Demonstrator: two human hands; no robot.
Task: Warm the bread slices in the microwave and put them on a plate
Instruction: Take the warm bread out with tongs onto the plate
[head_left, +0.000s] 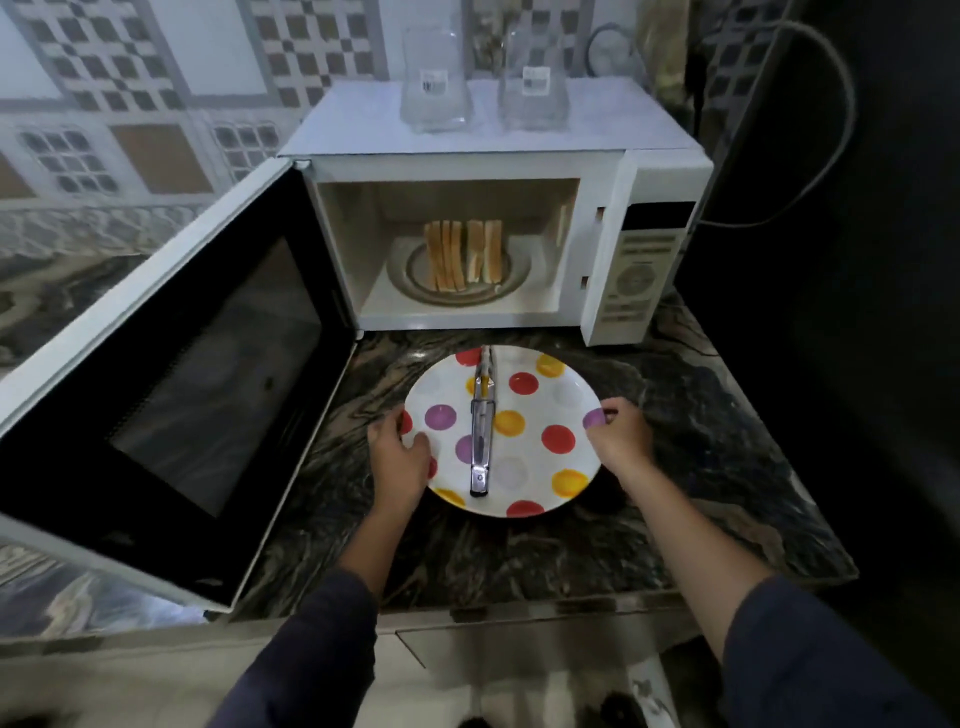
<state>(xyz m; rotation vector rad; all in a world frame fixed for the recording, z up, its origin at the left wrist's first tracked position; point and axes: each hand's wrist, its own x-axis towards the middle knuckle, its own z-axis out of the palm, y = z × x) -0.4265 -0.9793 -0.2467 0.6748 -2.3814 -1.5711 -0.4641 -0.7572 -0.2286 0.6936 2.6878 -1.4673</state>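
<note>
Nearest you, your dark sleeves (311, 649) reach out over the marbled counter (519, 561). Your left hand (402, 447) grips the left rim of the polka-dot plate (537, 408), thumb on top; your right hand (618, 434) curls round its right rim. Metal tongs (480, 431) lie across the plate's middle, pointing far. Beyond it, the microwave (467, 156) stands with its door (171, 374) swung wide to the left. The bread slices (465, 254) stand on edge on the turntable (457, 293) inside. Two glass jars (434, 78) sit on top.
</note>
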